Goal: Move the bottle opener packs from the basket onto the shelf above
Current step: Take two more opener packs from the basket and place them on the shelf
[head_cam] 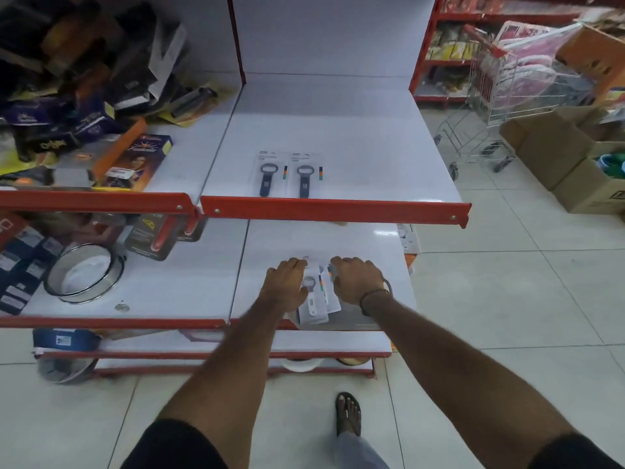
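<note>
Two bottle opener packs (287, 176) lie side by side near the front of the upper white shelf (372, 157). On the lower shelf a clear basket (358, 321) holds a pile of bottle opener packs (316, 299), white cards with dark openers. My left hand (287, 282) rests on the left side of the pile, fingers curled over a pack. Over on the pile's right side my right hand (356, 279) curls its fingers around a pack edge. The hands hide most of the pile.
Boxed goods are heaped on the upper shelf's left bay (84, 96). A round metal sieve (83, 272) and packets sit on the lower shelf to the left. A shopping cart (500, 96) and cardboard boxes (568, 157) stand on the tiled floor to the right.
</note>
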The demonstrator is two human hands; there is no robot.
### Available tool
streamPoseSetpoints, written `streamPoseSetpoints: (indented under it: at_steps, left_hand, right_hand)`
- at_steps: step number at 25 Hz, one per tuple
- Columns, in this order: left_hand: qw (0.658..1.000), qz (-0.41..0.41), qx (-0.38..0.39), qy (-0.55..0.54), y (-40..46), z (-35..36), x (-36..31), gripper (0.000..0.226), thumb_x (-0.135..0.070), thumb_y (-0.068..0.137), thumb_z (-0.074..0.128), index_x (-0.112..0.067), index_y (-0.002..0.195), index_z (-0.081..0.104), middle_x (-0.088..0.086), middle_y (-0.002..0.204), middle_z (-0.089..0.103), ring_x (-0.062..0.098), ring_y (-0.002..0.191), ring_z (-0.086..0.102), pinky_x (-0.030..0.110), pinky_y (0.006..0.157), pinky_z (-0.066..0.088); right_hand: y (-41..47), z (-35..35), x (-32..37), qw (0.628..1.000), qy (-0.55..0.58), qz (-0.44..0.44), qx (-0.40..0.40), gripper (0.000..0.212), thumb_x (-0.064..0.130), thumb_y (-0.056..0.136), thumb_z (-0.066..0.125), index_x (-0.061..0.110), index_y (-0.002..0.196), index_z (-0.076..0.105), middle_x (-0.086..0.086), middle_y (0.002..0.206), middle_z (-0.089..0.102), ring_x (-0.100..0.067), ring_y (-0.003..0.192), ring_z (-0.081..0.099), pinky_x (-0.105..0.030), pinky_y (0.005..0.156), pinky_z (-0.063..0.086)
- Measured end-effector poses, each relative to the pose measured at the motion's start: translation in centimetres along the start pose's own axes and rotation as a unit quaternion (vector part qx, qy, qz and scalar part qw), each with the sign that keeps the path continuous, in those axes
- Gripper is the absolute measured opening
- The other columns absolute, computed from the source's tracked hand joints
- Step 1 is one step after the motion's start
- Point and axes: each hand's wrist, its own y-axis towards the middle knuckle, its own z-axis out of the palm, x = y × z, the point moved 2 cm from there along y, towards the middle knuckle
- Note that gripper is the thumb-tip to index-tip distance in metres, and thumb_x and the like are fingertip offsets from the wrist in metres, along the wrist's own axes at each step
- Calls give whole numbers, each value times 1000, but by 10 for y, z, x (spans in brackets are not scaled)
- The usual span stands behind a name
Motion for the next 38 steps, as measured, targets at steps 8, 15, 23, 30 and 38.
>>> streamPoseSetpoints:
  at_steps: [8, 15, 23, 30, 38]
  left_hand:
    - [998, 41, -13, 35, 61, 42, 22, 77, -44, 55, 88, -9, 121, 67, 15, 123, 72, 39, 114, 66, 70, 96, 45]
    - [999, 19, 6, 34, 70, 10, 17, 69, -38, 64, 88, -12, 123, 64, 13, 123, 65, 34, 116, 59, 58, 107, 44]
    - [986, -38, 11, -161, 18, -32, -5, 11, -12, 100, 51, -12, 109, 57, 13, 116, 71, 28, 87, 65, 34, 80, 58]
    - [969, 77, -106, -211, -62, -76, -28, 14, -6, 98, 45, -13, 106, 55, 9, 104, 72, 26, 86, 65, 38, 75, 56]
    - [913, 180, -312, -191, -62, -212, -78, 18, -6, 92, 44, -12, 104, 56, 12, 96, 68, 27, 85, 61, 40, 73, 52]
  right_hand:
    - [92, 44, -2, 992, -21, -82, 99, 77, 26, 90, 63, 16, 155, 22, -7, 159, 34, -28, 147, 30, -52, 119, 26]
    - [105, 34, 2, 992, -61, -103, 26, 53, 22, 84, 70, 13, 134, 54, -9, 136, 54, -30, 126, 49, -46, 102, 40]
    - [32, -1, 9, 996, 14, -48, -74, 32, 25, 87, 56, 11, 116, 56, -11, 114, 65, -32, 106, 59, -43, 87, 48]
    - [-63, -65, 18, 977, -20, -67, -204, 29, 12, 86, 54, 14, 115, 57, -9, 110, 67, -32, 100, 59, -40, 83, 43]
    - [-89, -199, 3, 920, 14, -64, -387, 12, 16, 86, 46, 14, 92, 57, -2, 77, 60, -22, 71, 46, -40, 71, 43]
